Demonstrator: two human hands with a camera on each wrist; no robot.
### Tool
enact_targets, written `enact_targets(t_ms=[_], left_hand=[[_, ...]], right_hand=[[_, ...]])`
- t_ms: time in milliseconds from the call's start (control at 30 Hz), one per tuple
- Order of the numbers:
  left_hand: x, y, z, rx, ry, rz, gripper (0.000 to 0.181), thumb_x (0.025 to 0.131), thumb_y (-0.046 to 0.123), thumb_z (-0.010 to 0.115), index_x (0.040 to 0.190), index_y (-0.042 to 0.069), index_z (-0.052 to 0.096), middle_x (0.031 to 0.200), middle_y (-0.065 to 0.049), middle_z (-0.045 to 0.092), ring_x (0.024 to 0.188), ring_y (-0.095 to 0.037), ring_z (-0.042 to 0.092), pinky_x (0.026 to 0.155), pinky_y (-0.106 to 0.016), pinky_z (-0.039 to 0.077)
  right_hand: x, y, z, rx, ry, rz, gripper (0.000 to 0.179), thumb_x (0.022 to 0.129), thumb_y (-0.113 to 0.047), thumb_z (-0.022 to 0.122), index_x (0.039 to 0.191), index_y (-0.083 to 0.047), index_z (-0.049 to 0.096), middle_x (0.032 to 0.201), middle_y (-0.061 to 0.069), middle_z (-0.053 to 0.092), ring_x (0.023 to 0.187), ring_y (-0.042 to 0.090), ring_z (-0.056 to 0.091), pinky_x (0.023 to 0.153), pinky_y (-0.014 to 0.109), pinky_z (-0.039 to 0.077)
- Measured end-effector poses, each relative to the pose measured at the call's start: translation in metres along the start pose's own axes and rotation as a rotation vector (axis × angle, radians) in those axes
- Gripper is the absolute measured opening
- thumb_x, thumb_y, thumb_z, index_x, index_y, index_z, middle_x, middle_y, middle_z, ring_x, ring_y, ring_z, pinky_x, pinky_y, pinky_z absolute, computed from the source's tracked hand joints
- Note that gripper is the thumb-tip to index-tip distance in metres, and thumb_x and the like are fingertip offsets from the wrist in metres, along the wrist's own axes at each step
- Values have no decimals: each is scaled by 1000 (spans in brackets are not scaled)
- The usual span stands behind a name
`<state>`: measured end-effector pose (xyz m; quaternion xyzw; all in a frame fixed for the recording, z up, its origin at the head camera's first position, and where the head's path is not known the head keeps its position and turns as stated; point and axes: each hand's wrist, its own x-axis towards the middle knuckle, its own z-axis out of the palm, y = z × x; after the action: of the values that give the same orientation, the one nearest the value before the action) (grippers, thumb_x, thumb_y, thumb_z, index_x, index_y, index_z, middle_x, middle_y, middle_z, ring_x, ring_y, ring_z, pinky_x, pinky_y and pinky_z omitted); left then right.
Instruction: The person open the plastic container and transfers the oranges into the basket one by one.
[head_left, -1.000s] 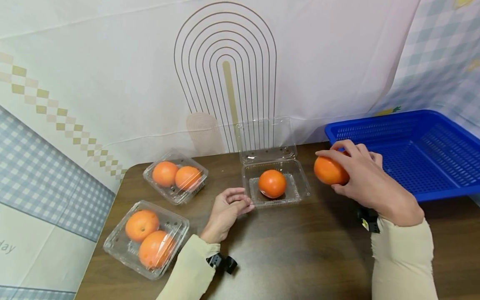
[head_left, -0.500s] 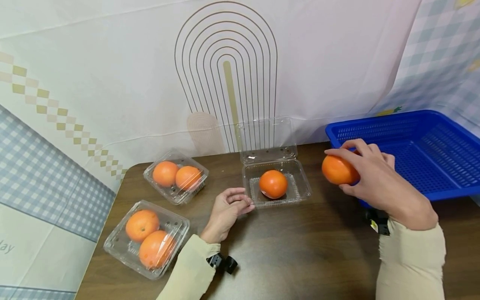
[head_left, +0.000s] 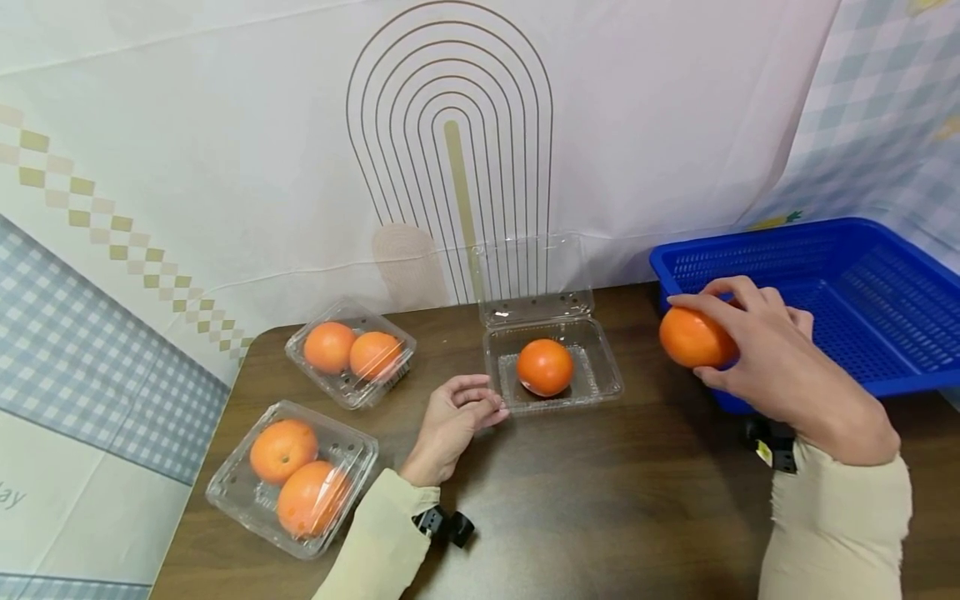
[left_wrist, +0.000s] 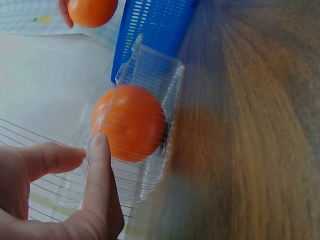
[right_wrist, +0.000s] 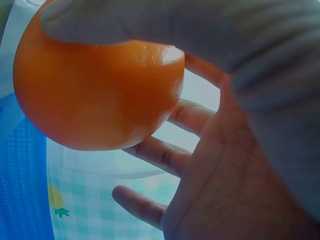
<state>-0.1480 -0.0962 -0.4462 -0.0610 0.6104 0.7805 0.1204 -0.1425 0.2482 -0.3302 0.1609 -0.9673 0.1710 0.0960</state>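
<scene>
1 orange (head_left: 697, 337) in right hand (head_left: 780, 367).
Gripped between thumb and fingers, apart from palm; left hand (head_left: 452, 427) pinches box (head_left: 591, 367) rim.

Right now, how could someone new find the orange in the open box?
Find the brown wooden table. Towards its back, left of the blue basket, sits an open clear clamshell. The orange inside is alone; each closed clamshell holds two.

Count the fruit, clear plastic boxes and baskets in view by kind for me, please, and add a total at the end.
Orange fruits: 6
Clear plastic boxes: 3
Blue basket: 1
Total: 10
</scene>
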Motion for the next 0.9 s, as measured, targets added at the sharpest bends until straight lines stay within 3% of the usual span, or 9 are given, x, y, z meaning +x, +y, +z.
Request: enact_targets(t_ms=[500, 900], left_hand=[[0, 0, 0, 9, 7, 0, 41, 91, -16, 59, 130, -13, 49, 85, -3, 65, 75, -13, 71, 80, -30, 67], [0, 1, 0, 1, -2, 0, 41, 91, -16, 60, 130, -13, 49, 84, -2, 65, 75, -13, 71, 78, -27, 67]], right_hand=[[-7, 12, -6, 5, 6, 53, 78, 72, -7, 89, 142, -14, 54, 135, 26, 41, 111, 52, 37, 70, 53, 26], [-13, 22, -12, 10, -22, 121, 78, 75, -7, 88, 144, -11, 50, 137, 33, 34, 115, 58, 32, 72, 61, 26]])
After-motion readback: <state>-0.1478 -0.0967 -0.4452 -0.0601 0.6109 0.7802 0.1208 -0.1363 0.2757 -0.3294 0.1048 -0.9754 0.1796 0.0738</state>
